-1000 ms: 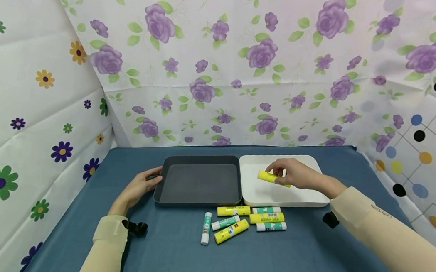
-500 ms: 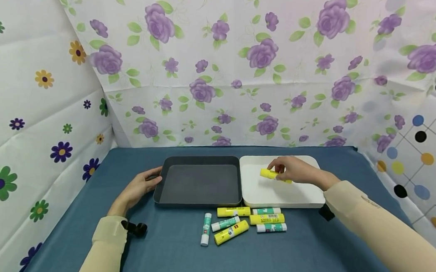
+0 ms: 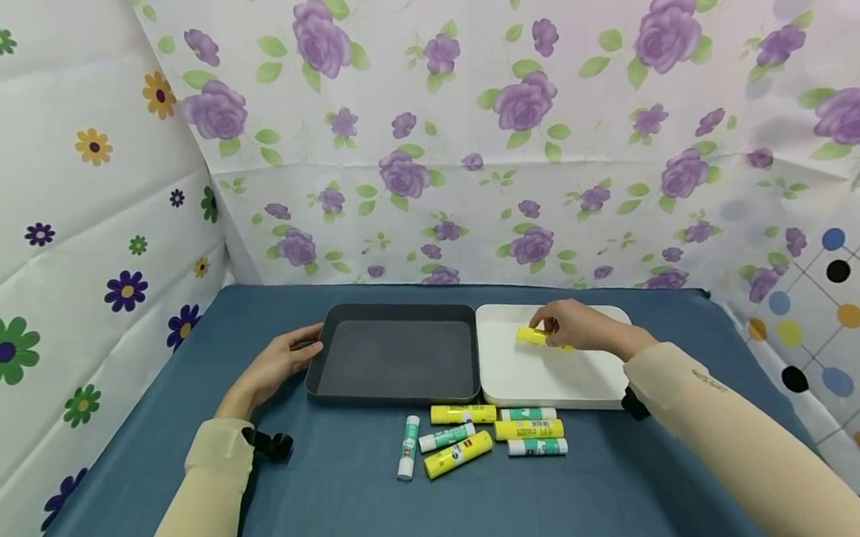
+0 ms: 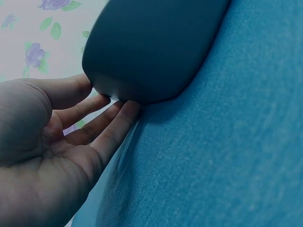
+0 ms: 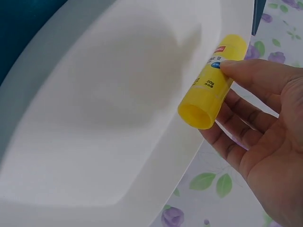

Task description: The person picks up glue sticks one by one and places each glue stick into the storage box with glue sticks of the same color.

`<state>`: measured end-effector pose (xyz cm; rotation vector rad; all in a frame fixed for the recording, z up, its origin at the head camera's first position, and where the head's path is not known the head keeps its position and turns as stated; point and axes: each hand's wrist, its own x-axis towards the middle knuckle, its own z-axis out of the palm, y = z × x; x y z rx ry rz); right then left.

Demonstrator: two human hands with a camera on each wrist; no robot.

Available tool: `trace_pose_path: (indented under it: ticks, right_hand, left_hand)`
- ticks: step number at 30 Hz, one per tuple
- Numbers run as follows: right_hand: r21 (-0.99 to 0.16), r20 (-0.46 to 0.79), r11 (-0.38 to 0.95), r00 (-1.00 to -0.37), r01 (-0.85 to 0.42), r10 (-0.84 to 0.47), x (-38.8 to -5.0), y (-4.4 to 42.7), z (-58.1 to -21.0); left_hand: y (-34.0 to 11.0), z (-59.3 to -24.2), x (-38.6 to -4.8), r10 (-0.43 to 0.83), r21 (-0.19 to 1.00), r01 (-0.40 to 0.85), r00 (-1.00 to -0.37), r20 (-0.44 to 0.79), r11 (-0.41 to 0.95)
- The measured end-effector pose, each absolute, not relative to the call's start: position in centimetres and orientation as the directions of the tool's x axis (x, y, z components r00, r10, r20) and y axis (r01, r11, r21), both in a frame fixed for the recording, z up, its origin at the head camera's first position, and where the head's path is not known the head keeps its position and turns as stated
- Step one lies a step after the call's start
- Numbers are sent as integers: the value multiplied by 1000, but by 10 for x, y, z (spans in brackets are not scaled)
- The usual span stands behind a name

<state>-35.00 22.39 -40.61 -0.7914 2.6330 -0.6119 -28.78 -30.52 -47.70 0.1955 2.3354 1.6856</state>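
Note:
My right hand (image 3: 573, 324) pinches a yellow glue stick (image 5: 213, 82) between thumb and fingers, over the white tray (image 3: 585, 385). In the right wrist view the stick lies slanted, its hollow-looking end toward the camera, and a shadow falls on the tray floor. My left hand (image 3: 276, 364) touches the left end of the dark grey tray (image 3: 398, 357); in the left wrist view its fairly straight fingers (image 4: 116, 130) and thumb meet the tray's outer wall. In front of the trays lie several more glue sticks, yellow ones (image 3: 458, 455) and white-and-green ones (image 3: 407, 448).
Both trays stand side by side on a blue cloth-covered table (image 3: 356, 502). A flowered curtain (image 3: 475, 132) hangs behind, with patterned sheets on the left (image 3: 52, 278) and right (image 3: 846, 351).
My right hand, with the yellow glue stick, has moved slightly farther away over the white tray. The left hand and the loose glue sticks have stayed in place; the head view has shifted a little.

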Motion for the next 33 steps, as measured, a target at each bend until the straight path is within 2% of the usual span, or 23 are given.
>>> trace_pose_path:
  ticks: [24, 33]
  right_hand:
    - [-360, -228, 812, -801, -459, -554, -369, 211, -413]
    - [-308, -176, 820, -818, -482, -547, -377, 206, -418]
  left_hand:
    - [-306, -477, -286, 248, 953, -58, -959, -137, 299]
    - [-305, -475, -288, 242, 949, -55, -961, -134, 311]
